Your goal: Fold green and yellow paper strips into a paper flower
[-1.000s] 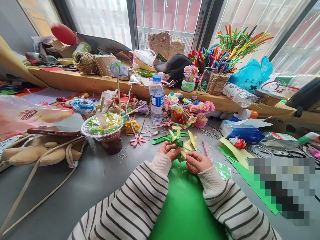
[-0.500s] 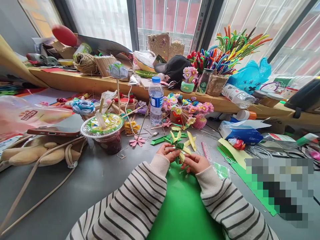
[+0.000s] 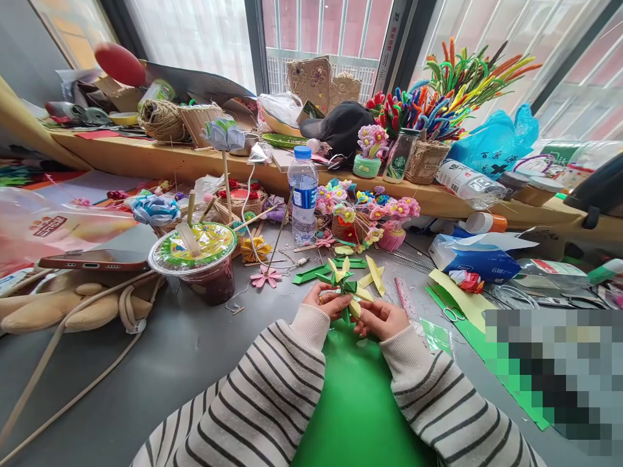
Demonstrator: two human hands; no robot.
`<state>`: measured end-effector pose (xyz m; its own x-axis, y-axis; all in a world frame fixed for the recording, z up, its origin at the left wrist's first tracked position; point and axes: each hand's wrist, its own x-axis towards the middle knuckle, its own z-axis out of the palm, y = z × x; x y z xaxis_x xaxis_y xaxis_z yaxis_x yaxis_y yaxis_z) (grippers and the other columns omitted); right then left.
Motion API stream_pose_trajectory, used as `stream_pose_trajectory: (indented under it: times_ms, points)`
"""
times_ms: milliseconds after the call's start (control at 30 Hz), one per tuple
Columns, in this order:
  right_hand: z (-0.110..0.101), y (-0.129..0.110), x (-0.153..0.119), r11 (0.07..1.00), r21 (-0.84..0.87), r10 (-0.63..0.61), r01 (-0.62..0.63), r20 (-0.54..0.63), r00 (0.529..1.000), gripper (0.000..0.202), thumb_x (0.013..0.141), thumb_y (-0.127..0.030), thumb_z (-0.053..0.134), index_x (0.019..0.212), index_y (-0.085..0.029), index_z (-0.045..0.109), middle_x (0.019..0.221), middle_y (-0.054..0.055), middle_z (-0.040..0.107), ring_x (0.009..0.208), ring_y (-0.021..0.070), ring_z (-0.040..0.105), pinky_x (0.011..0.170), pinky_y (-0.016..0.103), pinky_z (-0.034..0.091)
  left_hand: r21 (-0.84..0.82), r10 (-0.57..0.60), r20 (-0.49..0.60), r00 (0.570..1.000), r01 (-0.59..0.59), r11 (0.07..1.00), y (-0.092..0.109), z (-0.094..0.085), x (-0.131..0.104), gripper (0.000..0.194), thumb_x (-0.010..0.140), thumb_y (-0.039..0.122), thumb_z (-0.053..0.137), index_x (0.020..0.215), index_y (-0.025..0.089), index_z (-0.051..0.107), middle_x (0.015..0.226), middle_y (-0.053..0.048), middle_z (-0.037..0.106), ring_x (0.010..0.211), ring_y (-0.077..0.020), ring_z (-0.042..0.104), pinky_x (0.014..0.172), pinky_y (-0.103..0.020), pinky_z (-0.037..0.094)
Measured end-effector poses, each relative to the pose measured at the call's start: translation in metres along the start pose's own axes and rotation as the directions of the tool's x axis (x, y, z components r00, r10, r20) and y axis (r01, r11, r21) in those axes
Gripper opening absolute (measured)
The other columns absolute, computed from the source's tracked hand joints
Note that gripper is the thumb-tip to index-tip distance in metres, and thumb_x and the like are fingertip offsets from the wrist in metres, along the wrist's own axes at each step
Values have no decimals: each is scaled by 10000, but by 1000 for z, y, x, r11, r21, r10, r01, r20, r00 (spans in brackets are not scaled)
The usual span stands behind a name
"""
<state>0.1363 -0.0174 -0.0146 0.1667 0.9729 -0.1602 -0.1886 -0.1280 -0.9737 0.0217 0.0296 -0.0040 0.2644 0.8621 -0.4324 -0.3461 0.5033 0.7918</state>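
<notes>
A folded paper flower [image 3: 344, 285] with green and pale yellow petals is held between my two hands near the middle of the view. My left hand [image 3: 327, 301] pinches its left side between thumb and fingers. On the lower right, my right hand [image 3: 382, 318] has its fingers closed at a yellow petal. Just behind the flower lie folded green strips [image 3: 311, 274] and crossed yellow strips [image 3: 374, 275]. A large green sheet [image 3: 357, 402] spreads beneath my hands and forearms.
A lidded cup of dark drink [image 3: 207, 279] stands on the left, and a water bottle [image 3: 303, 194] behind the flower. Scissors [image 3: 452, 314] lie on green paper at the right. A tissue pack [image 3: 474, 256] and crocheted flowers [image 3: 384, 211] are farther back.
The view has shifted slightly. Both hands keep hold of the paper flower, which has turned or tilted a little.
</notes>
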Motion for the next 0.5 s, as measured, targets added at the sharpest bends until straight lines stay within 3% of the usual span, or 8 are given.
stream_pose_trajectory:
  times_ms: [267,500]
  points:
    - [3,2,-4,990,-47,-138,135,-59,989,314,541,-390,664,688,-147,531,559,-21,545,422,63,472,368,193,400,-77,4,37,999,-1,997,-5,-3,2,582,291,258,775,750,165,430,625,52,563,566,-106,568,512,-204,405]
    - [-1,3,0,995,93,39,-45,65,997,376,503,-420,685,668,-172,457,516,-56,500,421,66,491,360,170,369,-63,117,130,985,-110,992,-13,-6,3,574,339,253,767,755,173,379,584,60,562,556,-101,559,569,-228,417]
